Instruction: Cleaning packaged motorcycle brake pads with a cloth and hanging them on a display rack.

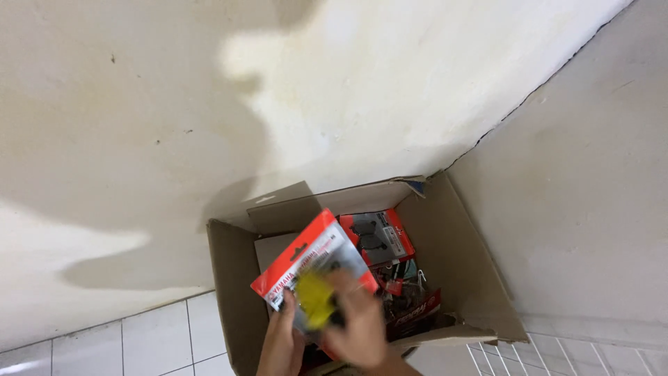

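Observation:
My left hand (282, 345) grips the lower edge of a flat red-and-grey blister pack (306, 261) held above an open cardboard box (459, 271). My right hand (358, 320), blurred, presses a yellow object (316, 299) against the front of that pack. Inside the box lie more red packs, one (379, 237) showing dark parts behind clear plastic. The bottom of the box is mostly hidden by my hands.
The box stands in a corner where two pale, stained walls (348, 90) meet. White floor tiles (153, 341) run at the lower left. A white wire rack (515, 358) shows at the lower right edge, beside the box's torn flap.

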